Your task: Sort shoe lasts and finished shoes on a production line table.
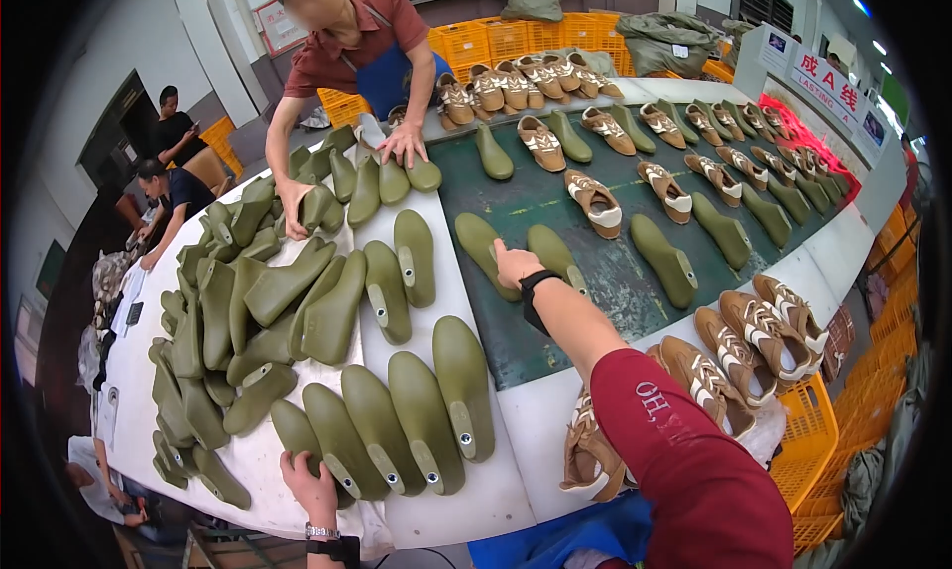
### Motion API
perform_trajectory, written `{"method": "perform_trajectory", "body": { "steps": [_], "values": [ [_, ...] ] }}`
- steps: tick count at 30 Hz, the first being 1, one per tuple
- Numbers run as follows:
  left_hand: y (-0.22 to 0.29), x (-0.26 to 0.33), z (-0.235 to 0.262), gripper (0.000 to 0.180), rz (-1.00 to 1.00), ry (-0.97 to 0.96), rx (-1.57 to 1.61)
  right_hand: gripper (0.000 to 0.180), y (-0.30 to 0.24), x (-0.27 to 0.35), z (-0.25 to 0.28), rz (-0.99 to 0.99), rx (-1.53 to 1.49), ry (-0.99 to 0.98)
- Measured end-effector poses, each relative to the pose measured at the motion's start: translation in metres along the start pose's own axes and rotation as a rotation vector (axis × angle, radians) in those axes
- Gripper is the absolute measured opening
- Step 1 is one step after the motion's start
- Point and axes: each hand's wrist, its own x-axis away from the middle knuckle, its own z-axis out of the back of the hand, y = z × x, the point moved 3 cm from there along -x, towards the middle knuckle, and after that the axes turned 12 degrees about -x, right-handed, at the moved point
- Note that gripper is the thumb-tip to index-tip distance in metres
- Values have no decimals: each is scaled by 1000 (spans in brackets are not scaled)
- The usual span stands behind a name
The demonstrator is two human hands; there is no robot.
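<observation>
My left hand (311, 487), near the front edge of the white table, has its fingers curled round the near end of an olive-green shoe last (295, 426). That last is the leftmost of a row of several lying side by side. Reaching far out over the dark green belt (535, 346), my right hand (517, 266) grips the edge of another shoe last (482, 240); the fingertips are partly hidden. Just right of that hand lies one more shoe last (552, 252), partly covered by my wrist. Brown sneakers with white stripes (593, 202) stand among lasts farther along the belt.
A heap of shoe lasts (213, 311) covers the table's left part. Across it, a co-worker in an apron (382, 44) has both hands on lasts. Brown sneakers (739, 346) line the near right edge beside an orange crate (808, 425). More sneakers (526, 83) are at the far edge.
</observation>
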Motion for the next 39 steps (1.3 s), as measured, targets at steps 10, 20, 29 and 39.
{"method": "perform_trajectory", "body": {
  "steps": [10,20,29,39],
  "values": [
    [-3,-1,-4,29,-28,19,-10,66,-21,101,-37,101,-201,-55],
    [-9,-9,-6,27,-80,18,-56,36,-15,321,4,571,-50,-687],
    [-14,-12,-14,25,-129,66,-99,41,30,401,-20,577,-71,-262],
    [-17,-11,-13,27,-79,48,-49,48,34,360,130,549,-205,106]
  ]
}}
